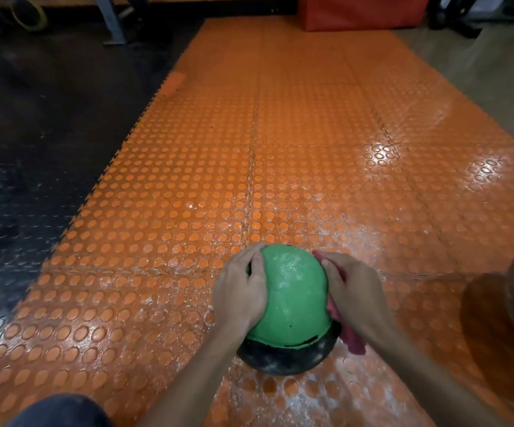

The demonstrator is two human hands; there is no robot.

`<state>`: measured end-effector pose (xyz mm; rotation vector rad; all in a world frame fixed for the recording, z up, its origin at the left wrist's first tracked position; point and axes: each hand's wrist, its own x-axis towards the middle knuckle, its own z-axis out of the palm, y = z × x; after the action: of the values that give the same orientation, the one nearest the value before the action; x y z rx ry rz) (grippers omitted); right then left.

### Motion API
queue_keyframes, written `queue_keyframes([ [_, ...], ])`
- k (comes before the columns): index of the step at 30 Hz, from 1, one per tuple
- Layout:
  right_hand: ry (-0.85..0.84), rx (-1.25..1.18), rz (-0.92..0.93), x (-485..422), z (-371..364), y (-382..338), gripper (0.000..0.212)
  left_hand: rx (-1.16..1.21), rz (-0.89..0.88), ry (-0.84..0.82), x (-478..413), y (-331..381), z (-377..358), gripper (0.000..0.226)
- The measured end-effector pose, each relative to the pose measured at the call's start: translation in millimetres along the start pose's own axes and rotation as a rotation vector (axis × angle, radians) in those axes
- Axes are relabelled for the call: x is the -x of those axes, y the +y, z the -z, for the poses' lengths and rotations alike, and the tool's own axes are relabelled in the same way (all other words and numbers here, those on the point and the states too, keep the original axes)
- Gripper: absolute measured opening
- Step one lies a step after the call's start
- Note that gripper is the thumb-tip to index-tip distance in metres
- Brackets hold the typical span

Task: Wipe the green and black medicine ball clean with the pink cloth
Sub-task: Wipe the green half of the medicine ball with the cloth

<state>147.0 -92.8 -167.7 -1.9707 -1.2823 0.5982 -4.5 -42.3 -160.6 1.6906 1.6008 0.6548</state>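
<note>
Low centre of frame: the green and black medicine ball [292,303] rests on the orange studded floor mat [249,180], green half up; the left hand [240,291] lies spread and flat against its left side, likely bracing it against rolling, while the right hand [354,288] presses the bunched pink cloth [349,334] to its right flank. White dusty specks show on both ball and mat. Black rubber flooring [33,149] fills the frame's left, a red padded block [363,10] sits top right.
</note>
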Motion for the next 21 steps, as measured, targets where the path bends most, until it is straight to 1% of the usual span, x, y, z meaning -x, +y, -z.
queue_keyframes([
  [1, 0.122, 0.117, 0.108, 17.2, -2.3, 1.7, 0.028, -0.016, 0.012, -0.005, -0.6, 0.9, 0.0, 0.035],
  [2, 0.199, 0.202, 0.211, 36.2, -6.0, -3.5, 0.028, -0.032, 0.018, -0.01, -0.8, 1.5, -0.4, 0.036],
  [3, 0.219, 0.256, 0.333, 51.2, -10.3, -11.5, 0.028, -0.052, 0.012, -0.014, -0.8, 2.3, -0.4, 0.036],
  [5, 0.142, 0.366, 0.575, 54.7, -15.7, -26.6, 0.03, -0.08, -0.027, -0.036, 1.0, 3.5, -1.2, 0.036],
  [6, 0.102, 0.418, 0.619, 44.0, -15.8, -34.4, 0.031, -0.085, -0.049, -0.044, 2.5, 4.2, -1.6, 0.036],
  [7, 0.067, 0.453, 0.567, 26.8, -15.5, -38.8, 0.029, -0.09, -0.064, -0.047, 4.5, 4.7, -1.4, 0.036],
  [8, 0.024, 0.429, 0.439, 8.5, -11.2, -40.5, 0.025, -0.097, -0.071, -0.048, 6.4, 5.0, -1.1, 0.036],
  [9, -0.042, 0.339, 0.28, -7.6, -4.1, -40.1, 0.023, -0.104, -0.071, -0.052, 7.8, 5.3, -0.7, 0.037],
  [10, -0.103, 0.182, 0.14, -18.1, 0.4, -32.2, 0.024, -0.111, -0.064, -0.057, 8.9, 5.2, -0.2, 0.037],
  [11, -0.127, 0.066, 0.052, -20.4, 3.2, -22.6, 0.024, -0.113, -0.055, -0.058, 9.5, 5.1, 0.3, 0.037],
  [12, -0.111, 0.043, 0.031, -13.9, 5.5, -18.3, 0.024, -0.111, -0.053, -0.058, 8.4, 4.9, 0.2, 0.037],
  [13, -0.037, 0.108, 0.087, -2.6, 4.3, -14.4, 0.024, -0.107, -0.056, -0.059, 6.3, 4.9, -0.1, 0.037],
  [15, 0.143, 0.261, 0.288, 28.7, -3.3, -15.6, 0.025, -0.102, -0.06, -0.06, 3.7, 3.1, -1.9, 0.036],
  [16, 0.177, 0.274, 0.369, 43.5, -7.0, -18.1, 0.025, -0.106, -0.064, -0.06, 4.3, 1.3, -2.2, 0.036],
  [18, 0.135, 0.29, 0.486, 49.9, -7.2, -22.0, 0.028, -0.108, -0.092, -0.055, 8.7, -3.8, -2.2, 0.037],
  [19, 0.093, 0.305, 0.468, 40.8, -3.9, -24.8, 0.028, -0.098, -0.108, -0.046, 11.0, -6.5, -1.8, 0.036],
  [21, 0.002, 0.24, 0.293, 13.2, 3.2, -25.9, 0.025, -0.075, -0.12, -0.03, 13.1, -8.9, -1.7, 0.036],
])
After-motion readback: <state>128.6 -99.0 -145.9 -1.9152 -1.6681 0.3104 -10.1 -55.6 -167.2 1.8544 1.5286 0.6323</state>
